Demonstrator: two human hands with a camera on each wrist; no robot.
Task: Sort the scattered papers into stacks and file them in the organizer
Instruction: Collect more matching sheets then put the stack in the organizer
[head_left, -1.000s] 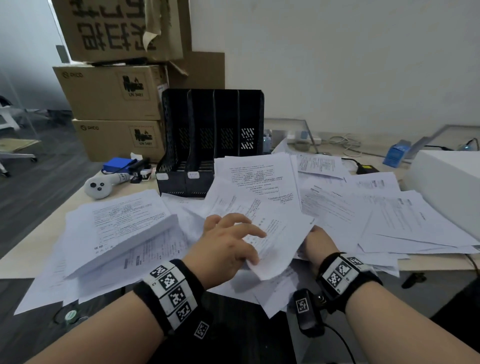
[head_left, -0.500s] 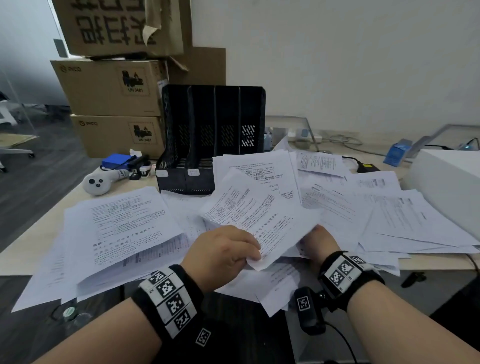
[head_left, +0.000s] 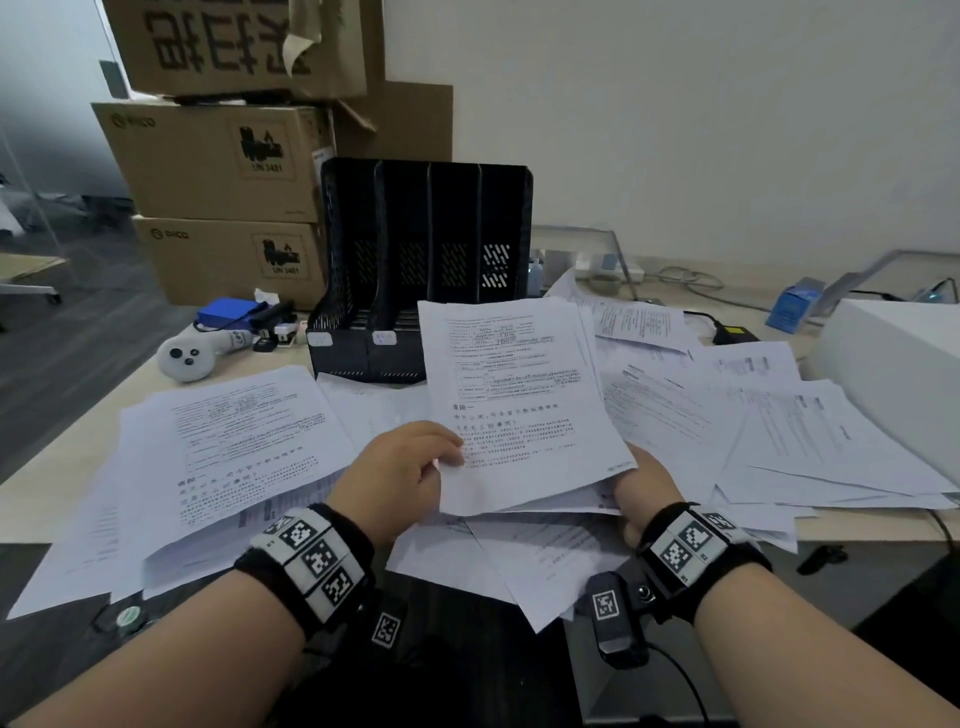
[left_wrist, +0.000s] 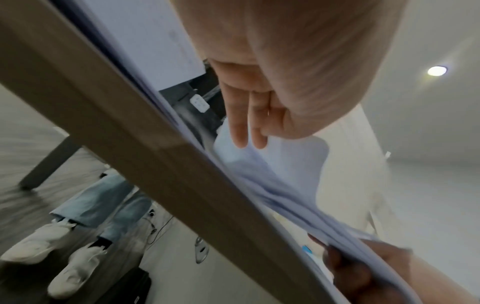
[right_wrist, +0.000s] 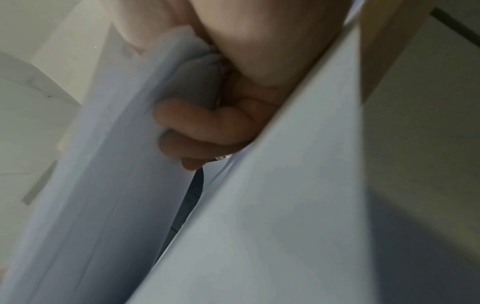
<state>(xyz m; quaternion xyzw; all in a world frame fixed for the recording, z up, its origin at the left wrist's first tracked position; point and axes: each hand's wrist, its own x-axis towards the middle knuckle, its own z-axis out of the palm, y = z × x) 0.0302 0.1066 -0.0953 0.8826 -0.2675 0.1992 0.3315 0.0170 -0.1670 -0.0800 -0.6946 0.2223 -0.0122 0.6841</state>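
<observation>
A sheaf of printed papers (head_left: 511, 405) is lifted above the desk in front of the black four-slot organizer (head_left: 421, 270). My left hand (head_left: 402, 475) pinches its lower left edge, thumb on top. My right hand (head_left: 647, 491) grips the lower right corner from beneath; in the right wrist view its fingers (right_wrist: 205, 125) curl round the sheets (right_wrist: 116, 185). The left wrist view shows my left fingers (left_wrist: 244, 123) under the sheaf (left_wrist: 272, 164). A second pile of papers (head_left: 234, 447) lies at the left, more scattered sheets (head_left: 779, 426) at the right.
Stacked cardboard boxes (head_left: 218, 166) stand behind the organizer at the left. A white controller (head_left: 189, 356) and a blue object (head_left: 226, 314) lie left of it. A large white box (head_left: 898, 374) sits at the right edge, with cables and a blue carton (head_left: 795, 306) behind.
The sheaf has come up off the desk and turned from slanted to nearly upright and squared. My left hand went from lying on top of it to pinching its edge.
</observation>
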